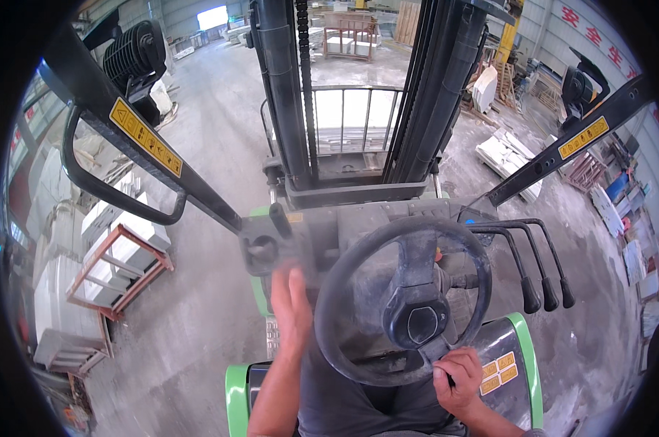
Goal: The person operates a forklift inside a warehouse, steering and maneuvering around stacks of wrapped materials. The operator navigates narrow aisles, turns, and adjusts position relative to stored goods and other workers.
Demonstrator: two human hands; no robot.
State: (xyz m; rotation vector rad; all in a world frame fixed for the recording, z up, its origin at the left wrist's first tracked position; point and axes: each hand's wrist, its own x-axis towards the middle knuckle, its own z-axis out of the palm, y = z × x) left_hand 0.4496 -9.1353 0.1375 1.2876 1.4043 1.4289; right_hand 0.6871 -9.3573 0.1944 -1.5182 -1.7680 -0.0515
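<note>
I sit at the controls of a forklift with a black steering wheel [326, 313] in front of me. My right hand [458, 375] is closed on the wheel's lower right part, with a bit of black showing between the fingers. My left hand [291, 306] is raised left of the wheel, fingers stretched upward and their tips smeared by motion. Just beyond those fingertips stands a short black lever [279, 218] on the dashboard; whether they touch it I cannot tell. Three long black control levers [531, 295] rise right of the wheel, with no hand on them.
Ahead, the black mast [284, 95] frames a load guard [355, 89] with pale slabs behind it. Stone slabs in a reddish rack [118, 273] stand at the left. White slabs [506, 156] lie at the front right. Grab bar [71, 153] and posts flank the cab.
</note>
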